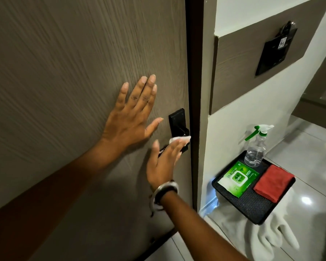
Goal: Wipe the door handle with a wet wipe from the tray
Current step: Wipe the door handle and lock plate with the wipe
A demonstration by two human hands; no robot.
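While left hand [129, 117] lies flat on door [64, 72], fingers [149, 87] spread wide, right hand [163, 163] presses white wet wipe [179, 139] against black door handle [178, 127]. Tray [252, 208] low at right: wipe pack [237, 178], red cloth [274, 182], spray bottle [256, 147].

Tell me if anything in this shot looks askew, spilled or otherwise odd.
One oddity: the black tray sits on a white support hung with limp white cloth, one corner jutting past it. Spray bottle stands upright, wipes pack and red cloth lie flat; no spill. The right hand presses a wipe to the door handle.
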